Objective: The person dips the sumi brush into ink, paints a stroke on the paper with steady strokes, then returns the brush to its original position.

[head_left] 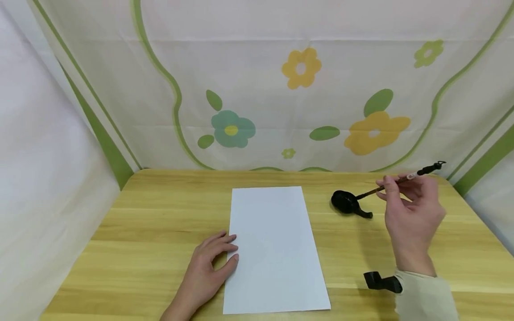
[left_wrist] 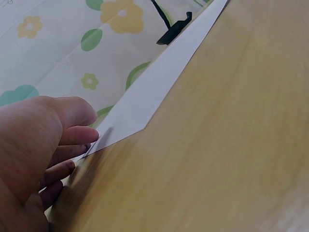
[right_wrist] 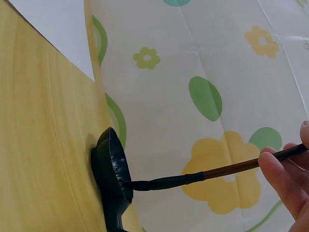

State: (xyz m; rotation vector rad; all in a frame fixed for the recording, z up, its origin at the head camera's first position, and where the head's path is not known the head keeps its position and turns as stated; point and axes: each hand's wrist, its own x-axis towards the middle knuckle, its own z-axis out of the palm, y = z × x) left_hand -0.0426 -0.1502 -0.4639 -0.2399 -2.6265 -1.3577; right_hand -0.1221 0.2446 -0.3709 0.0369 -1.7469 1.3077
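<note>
A calligraphy brush (head_left: 381, 189) is pinched in my right hand (head_left: 415, 214), its shaft slanting down to the left. Its dark tip reaches into a small black ink dish (head_left: 344, 202) with a curved handle. In the right wrist view the brush (right_wrist: 231, 167) has a brown shaft, and its tip meets the inside of the dish (right_wrist: 104, 166). My left hand (head_left: 206, 265) rests at the left edge of a blank white sheet of paper (head_left: 277, 249), fingertips on the margin and fingers loosely spread. The left wrist view shows that hand (left_wrist: 43, 140) beside the paper (left_wrist: 145, 92).
The wooden table (head_left: 160, 214) carries the paper near its middle and the ink dish to the right of it. A flowered cloth (head_left: 257, 80) hangs behind the table's back edge. A black strap-like piece (head_left: 381, 282) juts from my right sleeve (head_left: 425, 296).
</note>
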